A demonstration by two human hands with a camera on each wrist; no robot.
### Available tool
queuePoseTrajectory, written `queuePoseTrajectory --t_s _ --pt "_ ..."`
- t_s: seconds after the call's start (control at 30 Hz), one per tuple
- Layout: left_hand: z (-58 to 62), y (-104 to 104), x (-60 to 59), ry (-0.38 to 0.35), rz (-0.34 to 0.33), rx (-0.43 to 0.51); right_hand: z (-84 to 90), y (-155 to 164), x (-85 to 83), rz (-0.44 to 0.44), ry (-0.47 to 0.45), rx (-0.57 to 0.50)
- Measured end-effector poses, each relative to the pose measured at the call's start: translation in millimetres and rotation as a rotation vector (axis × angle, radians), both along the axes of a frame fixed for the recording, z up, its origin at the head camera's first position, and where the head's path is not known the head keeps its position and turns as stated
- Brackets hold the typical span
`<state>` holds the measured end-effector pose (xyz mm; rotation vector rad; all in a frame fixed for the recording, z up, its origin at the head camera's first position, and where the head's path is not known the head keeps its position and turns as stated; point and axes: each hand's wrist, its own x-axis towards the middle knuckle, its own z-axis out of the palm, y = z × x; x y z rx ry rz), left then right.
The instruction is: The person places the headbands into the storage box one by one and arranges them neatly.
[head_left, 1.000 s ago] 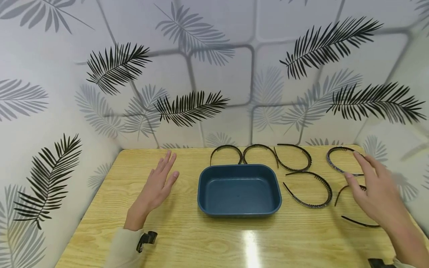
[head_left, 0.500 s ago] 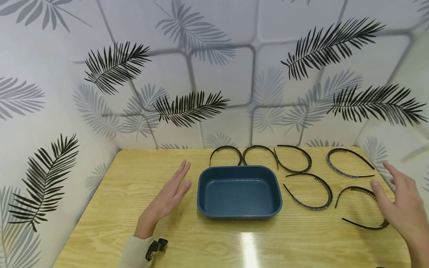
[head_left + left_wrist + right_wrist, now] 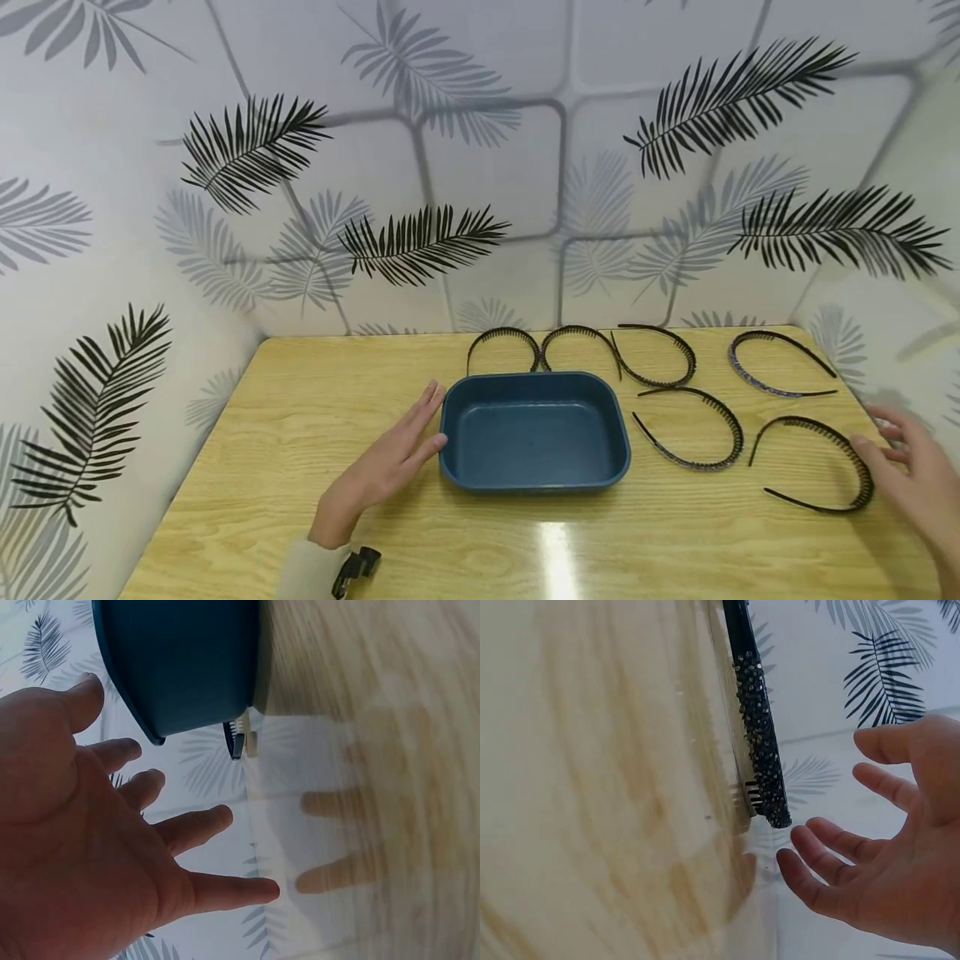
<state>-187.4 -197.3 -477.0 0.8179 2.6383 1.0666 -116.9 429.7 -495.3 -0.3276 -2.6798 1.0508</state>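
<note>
My left hand (image 3: 386, 467) is beside the left wall of a dark blue plastic bin (image 3: 534, 482), fingertips right at its rim, fingers extended. The left wrist view shows this palm with fingers spread beside the bin (image 3: 180, 667). At the right, my right hand (image 3: 911, 479) hovers close by the curved side of a black toothed headband (image 3: 864, 467), thumb nearest to it. In the right wrist view the headband (image 3: 761, 742) shows dark sparkling stones on its outer face. There the right hand (image 3: 889, 862) has loosely bent fingers and nothing between them.
More toothed headbands lie behind and right of the bin: a glittery one (image 3: 763, 387) at the back right, one (image 3: 738, 429) in the middle, one (image 3: 688, 358) behind it, and two (image 3: 504, 331) partly hidden by the bin. A patterned wall (image 3: 502, 300) borders the wooden table (image 3: 300, 433).
My left hand has moved right, up to the bin's left side. My right hand has moved from above the right-hand headbands out to the right and lower, beside the front one.
</note>
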Motion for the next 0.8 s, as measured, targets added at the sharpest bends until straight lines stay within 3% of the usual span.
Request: queuePoseTrajectory --t_s 0.2,0.57,0.8 --pt "-1.3 2 5.0 -0.045 -0.054 0.019 -9.9 14 -0.7 0.027 -0.15 -0.078" --pt "2.2 3 4.1 -0.06 -0.088 0.003 -17.0 26 1.6 0.143 -0.09 -0.052" --pt "3.0 5 2.8 -0.068 -0.085 -0.002 -16.9 29 0.2 0.154 -0.198 -0.044"
